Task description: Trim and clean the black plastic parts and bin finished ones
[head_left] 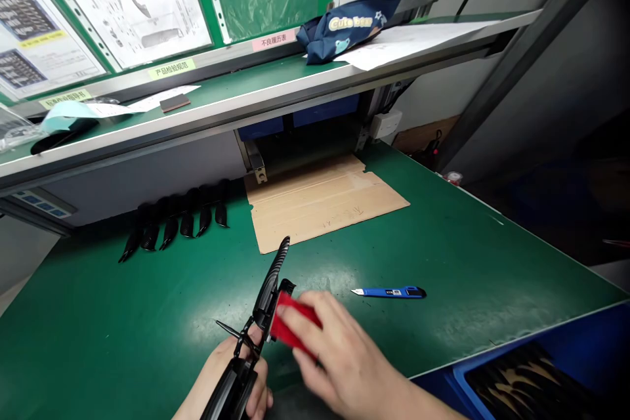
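Observation:
My left hand (219, 362) is closed round a long black plastic part (268, 289), holding it at a slant above the table. The part has a ribbed, curved tip, a thin prong sticking out sideways and a broader section towards me. In my right hand (342, 349) is a red pad or folded cloth (294, 327), pinched between thumb and fingers. Its edge meets or nearly meets the right side of the black part; exact contact is hard to make out. A blue utility knife (391, 292) lies to the right, its tip pointing left.
Flat cardboard (325, 203) lies on the green table (162, 315). Several similar black parts (187, 223) stand in a row at back left. Overhead runs a shelf (236, 95) with a navy pouch (344, 29) and papers. A blue bin (460, 377) of dark parts sits lower right.

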The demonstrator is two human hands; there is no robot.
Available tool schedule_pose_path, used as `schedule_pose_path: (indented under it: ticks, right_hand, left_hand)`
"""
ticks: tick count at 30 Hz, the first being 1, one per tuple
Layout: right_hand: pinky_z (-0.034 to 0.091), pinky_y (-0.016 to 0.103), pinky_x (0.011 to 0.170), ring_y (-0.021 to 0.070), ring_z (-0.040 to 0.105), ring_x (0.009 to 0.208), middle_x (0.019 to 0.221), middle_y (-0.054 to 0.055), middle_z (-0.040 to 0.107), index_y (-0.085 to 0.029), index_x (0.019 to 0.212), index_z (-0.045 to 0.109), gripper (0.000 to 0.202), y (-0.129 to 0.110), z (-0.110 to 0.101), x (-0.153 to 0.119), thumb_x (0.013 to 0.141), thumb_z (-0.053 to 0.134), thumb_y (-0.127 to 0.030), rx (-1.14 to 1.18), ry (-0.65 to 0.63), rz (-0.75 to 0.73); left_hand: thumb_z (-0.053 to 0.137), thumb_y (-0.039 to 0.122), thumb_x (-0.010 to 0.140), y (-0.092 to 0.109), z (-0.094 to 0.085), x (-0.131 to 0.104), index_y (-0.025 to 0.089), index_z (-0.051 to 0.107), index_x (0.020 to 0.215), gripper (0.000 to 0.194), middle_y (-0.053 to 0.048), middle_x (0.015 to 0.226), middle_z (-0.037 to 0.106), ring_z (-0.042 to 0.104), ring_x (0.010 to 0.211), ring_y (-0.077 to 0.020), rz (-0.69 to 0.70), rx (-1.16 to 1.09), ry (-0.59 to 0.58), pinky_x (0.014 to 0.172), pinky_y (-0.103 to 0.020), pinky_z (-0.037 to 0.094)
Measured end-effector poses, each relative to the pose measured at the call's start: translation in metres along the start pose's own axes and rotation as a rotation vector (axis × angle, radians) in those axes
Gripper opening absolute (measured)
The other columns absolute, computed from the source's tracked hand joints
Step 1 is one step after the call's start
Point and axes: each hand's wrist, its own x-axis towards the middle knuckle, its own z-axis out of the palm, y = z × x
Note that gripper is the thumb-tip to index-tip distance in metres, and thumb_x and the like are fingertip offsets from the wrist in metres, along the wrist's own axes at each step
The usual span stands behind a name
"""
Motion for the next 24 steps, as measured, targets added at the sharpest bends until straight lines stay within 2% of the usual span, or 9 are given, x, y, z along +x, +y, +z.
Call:
schedule_pose_path:
  ticks: [5, 7, 11, 14, 15, 17, 19, 22, 24]
  right_hand:
    - [0.055, 0.038, 0.078, 0.0216, 0.051, 0.094, 0.113, 0.012, 0.051, -0.024, 0.131, 0.046, 0.048, 0.000, 0.004, 0.005, 0.085, 0.048, -0.016, 0.003, 0.015, 0.018]
    - [0.055, 0.038, 0.076, 0.0212, 0.051, 0.091, 0.110, 0.011, 0.052, -0.024, 0.133, 0.045, 0.050, -0.002, 0.003, 0.006, 0.085, 0.049, -0.017, 0.001, -0.029, -0.049]
    - [0.054, 0.038, 0.074, 0.0215, 0.050, 0.090, 0.110, 0.011, 0.052, -0.025, 0.133, 0.045, 0.049, -0.003, 0.003, 0.006, 0.085, 0.049, -0.017, -0.001, -0.034, -0.048]
    - [0.054, 0.039, 0.075, 0.0218, 0.050, 0.091, 0.109, 0.011, 0.051, -0.026, 0.134, 0.043, 0.050, 0.005, 0.006, 0.007, 0.085, 0.047, -0.016, 0.012, -0.071, -0.083]
    - [0.053, 0.041, 0.077, 0.0224, 0.050, 0.093, 0.111, 0.011, 0.051, -0.026, 0.134, 0.044, 0.049, 0.011, 0.007, 0.007, 0.086, 0.047, -0.016, 0.026, -0.053, -0.036]
    - [0.051, 0.042, 0.086, 0.0227, 0.049, 0.102, 0.117, 0.010, 0.048, -0.027, 0.131, 0.045, 0.043, 0.021, 0.008, 0.007, 0.088, 0.045, -0.019, 0.145, 0.018, 0.171]
    - [0.048, 0.040, 0.094, 0.0208, 0.049, 0.109, 0.120, 0.009, 0.047, -0.027, 0.133, 0.043, 0.040, 0.026, 0.008, 0.005, 0.093, 0.040, -0.026, 0.394, 0.061, 0.306]
    - [0.045, 0.037, 0.099, 0.0192, 0.049, 0.112, 0.121, 0.008, 0.048, -0.025, 0.136, 0.038, 0.042, 0.021, 0.004, 0.002, 0.096, 0.031, -0.035, 0.732, 0.077, 0.226]
    - [0.045, 0.037, 0.098, 0.0196, 0.049, 0.109, 0.120, 0.009, 0.048, -0.024, 0.137, 0.038, 0.044, 0.015, 0.001, 0.000, 0.096, 0.030, -0.036, 0.821, 0.051, 0.160]
  left_hand:
    - [0.072, 0.060, 0.063, -0.001, -0.005, 0.010, 0.011, 0.065, 0.059, 0.049, -0.002, 0.030, 0.048, 0.049, 0.028, -0.0158, -0.016, -0.001, 0.057, 0.052, -0.030, 0.048]
    - [0.073, 0.061, 0.060, -0.001, -0.005, 0.011, 0.012, 0.062, 0.052, 0.050, -0.002, 0.029, 0.047, 0.048, 0.027, -0.0164, -0.027, -0.001, 0.083, 0.050, -0.031, 0.047]
    - [0.075, 0.061, 0.058, -0.002, -0.006, 0.010, 0.013, 0.063, 0.056, 0.049, -0.001, 0.028, 0.047, 0.048, 0.027, -0.0169, -0.020, -0.003, 0.099, 0.048, -0.032, 0.047]
    - [0.074, 0.060, 0.061, -0.003, -0.006, 0.008, 0.014, 0.064, 0.060, 0.047, -0.001, 0.029, 0.048, 0.048, 0.027, -0.0163, -0.006, -0.002, 0.096, 0.049, -0.031, 0.047]
    - [0.073, 0.059, 0.063, -0.003, -0.006, 0.008, 0.013, 0.064, 0.059, 0.047, -0.001, 0.029, 0.048, 0.049, 0.028, -0.0157, -0.007, -0.004, 0.075, 0.050, -0.030, 0.047]
    - [0.071, 0.056, 0.068, -0.002, -0.005, 0.006, 0.012, 0.067, 0.063, 0.044, -0.001, 0.031, 0.050, 0.050, 0.029, -0.0151, -0.021, -0.024, 0.013, 0.053, -0.030, 0.047]
    - [0.067, 0.052, 0.073, 0.000, -0.003, 0.004, 0.011, 0.070, 0.079, 0.041, -0.002, 0.032, 0.052, 0.051, 0.031, -0.0154, -0.034, -0.050, -0.047, 0.054, -0.030, 0.047]
    - [0.061, 0.044, 0.081, 0.002, 0.004, 0.000, 0.010, 0.065, 0.110, 0.045, -0.001, 0.033, 0.053, 0.051, 0.032, -0.0157, -0.007, -0.055, -0.027, 0.056, -0.030, 0.046]
    - [0.062, 0.042, 0.080, 0.003, 0.009, -0.002, 0.007, 0.063, 0.114, 0.049, 0.000, 0.032, 0.051, 0.050, 0.031, -0.0143, -0.001, -0.051, 0.003, 0.056, -0.029, 0.046]
